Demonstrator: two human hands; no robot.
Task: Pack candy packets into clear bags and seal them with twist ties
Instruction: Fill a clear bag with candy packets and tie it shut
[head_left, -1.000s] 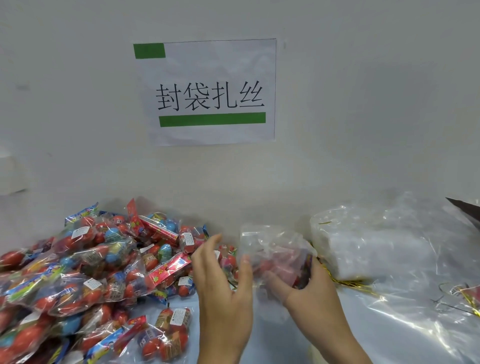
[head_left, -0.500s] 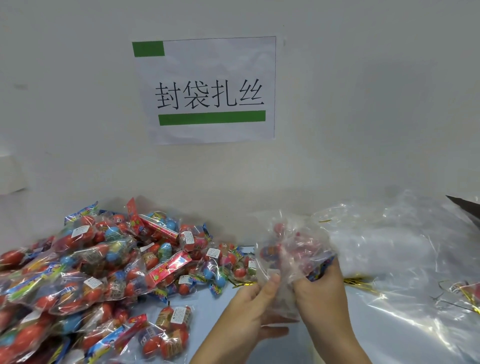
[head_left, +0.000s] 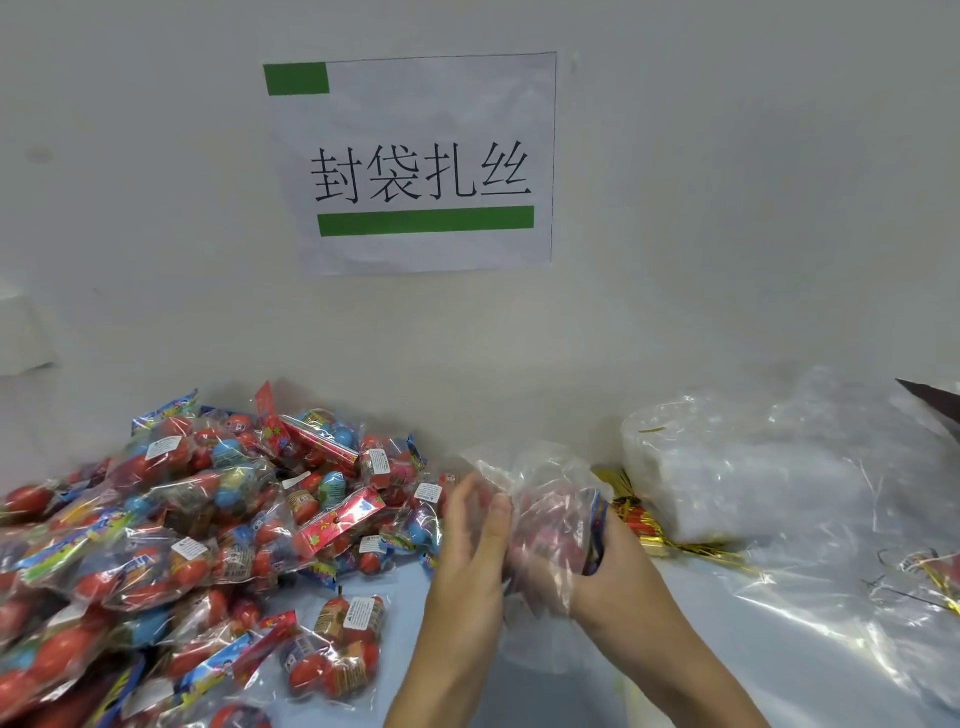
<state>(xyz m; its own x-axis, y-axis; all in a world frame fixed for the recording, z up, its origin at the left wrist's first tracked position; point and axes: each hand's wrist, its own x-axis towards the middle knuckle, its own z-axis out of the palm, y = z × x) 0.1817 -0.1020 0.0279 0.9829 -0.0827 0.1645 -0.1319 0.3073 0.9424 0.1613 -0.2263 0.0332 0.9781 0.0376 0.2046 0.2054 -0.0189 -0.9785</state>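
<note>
A clear bag (head_left: 550, 514) with red candy packets inside is held above the table between both hands. My right hand (head_left: 618, 577) grips the bag's lower right side, and a blue-edged packet shows against its fingers. My left hand (head_left: 470, 545) is blurred and lies flat against the bag's left side with straight fingers. A big heap of candy packets (head_left: 182, 525) covers the table's left. Gold twist ties (head_left: 644, 525) lie just right of the bag.
A stack of empty clear bags (head_left: 737, 478) sits at the right inside loose plastic sheeting (head_left: 831, 597). More gold ties (head_left: 935, 571) lie at the far right edge. A paper sign (head_left: 415, 161) hangs on the wall behind.
The left hand went under the bag and then rose to press flat on its left side. The bag shifted slightly and its top loosened; the right hand kept its grip.
</note>
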